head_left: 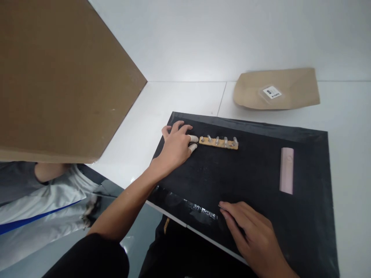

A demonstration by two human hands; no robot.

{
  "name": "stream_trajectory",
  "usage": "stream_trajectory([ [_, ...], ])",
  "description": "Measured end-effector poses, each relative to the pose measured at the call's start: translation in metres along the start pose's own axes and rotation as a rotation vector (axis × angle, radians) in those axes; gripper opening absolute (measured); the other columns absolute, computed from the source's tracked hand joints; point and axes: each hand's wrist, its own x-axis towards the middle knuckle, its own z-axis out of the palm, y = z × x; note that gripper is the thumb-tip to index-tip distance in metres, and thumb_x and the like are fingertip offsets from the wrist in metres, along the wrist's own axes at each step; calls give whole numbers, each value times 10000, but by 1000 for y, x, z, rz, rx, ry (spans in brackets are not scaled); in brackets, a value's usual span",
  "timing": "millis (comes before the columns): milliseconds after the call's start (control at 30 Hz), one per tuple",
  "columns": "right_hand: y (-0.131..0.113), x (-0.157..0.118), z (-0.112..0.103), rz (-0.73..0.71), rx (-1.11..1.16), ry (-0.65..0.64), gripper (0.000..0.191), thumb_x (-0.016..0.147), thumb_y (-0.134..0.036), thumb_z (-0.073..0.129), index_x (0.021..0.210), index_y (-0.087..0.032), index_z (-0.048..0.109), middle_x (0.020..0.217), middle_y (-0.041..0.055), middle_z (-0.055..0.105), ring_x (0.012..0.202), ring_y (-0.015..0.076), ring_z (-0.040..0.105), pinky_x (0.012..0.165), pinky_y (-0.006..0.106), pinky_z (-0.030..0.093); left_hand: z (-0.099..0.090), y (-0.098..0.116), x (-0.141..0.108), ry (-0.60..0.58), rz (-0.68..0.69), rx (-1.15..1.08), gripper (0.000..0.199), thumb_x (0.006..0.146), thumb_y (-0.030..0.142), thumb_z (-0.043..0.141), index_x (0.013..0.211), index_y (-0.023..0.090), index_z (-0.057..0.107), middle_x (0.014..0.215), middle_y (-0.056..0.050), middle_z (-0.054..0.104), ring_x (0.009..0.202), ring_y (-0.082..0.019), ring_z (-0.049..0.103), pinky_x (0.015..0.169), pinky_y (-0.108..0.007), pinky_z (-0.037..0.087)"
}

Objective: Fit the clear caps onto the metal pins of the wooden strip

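A narrow wooden strip [216,143] with several clear, peg-like pieces standing along it lies on a black mat [203,173]. At the strip's left end is my left hand [176,144], its thumb and index finger in whitish finger cots, slightly apart. The other fingers of that hand are spread over the mat. Near the mat's front edge, my right hand [255,227] is closed in a pinch. A tiny, thin, light-coloured tip shows between its thumb and finger; the rest is hidden.
A pink, faceted bar [286,170] lies on the mat's right side. Behind the mat, a brown paper packet [298,88] with a labelled clear bag [271,92] rests against the white wall. A large brown panel [58,77] stands at left, a person in light trousers [55,200] below it.
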Motion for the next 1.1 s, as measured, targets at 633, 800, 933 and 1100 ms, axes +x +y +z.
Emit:
stream_trajectory([
  [633, -2, 0, -2, 14, -5, -5, 242, 1020, -76, 575, 1212, -156, 700, 891, 36, 764, 749, 142, 726, 683, 258, 615, -44, -26, 5, -321, 358, 113, 338, 968, 240, 656, 1296, 270, 729, 1675, -154, 402, 1586, -446, 224, 1156, -665, 229],
  [800, -2, 0, -1, 27, 8, -15, 241, 1021, -76, 586, 1220, -155, 699, 892, 36, 756, 762, 139, 724, 689, 254, 612, -42, -41, 16, -225, 451, 88, 299, 992, 194, 574, 1217, 278, 753, 1667, -116, 419, 1581, -418, 241, 1168, -649, 227],
  [933, -1, 1, 0, 23, -1, -19, 223, 1034, -82, 575, 1211, -146, 696, 901, 39, 757, 773, 128, 720, 707, 249, 611, -36, -50, 23, -241, 459, 65, 248, 997, 322, 640, 1214, 283, 752, 1640, -119, 455, 1567, -410, 266, 1160, -634, 228],
  [1100, 0, -1, -1, 11, -3, -28, 219, 1036, -77, 577, 1218, -124, 690, 908, 47, 758, 792, 122, 724, 725, 239, 611, -27, -53, 23, -193, 463, 84, 263, 993, 441, 658, 1142, 263, 780, 1590, -132, 519, 1550, -401, 298, 1154, -605, 216],
])
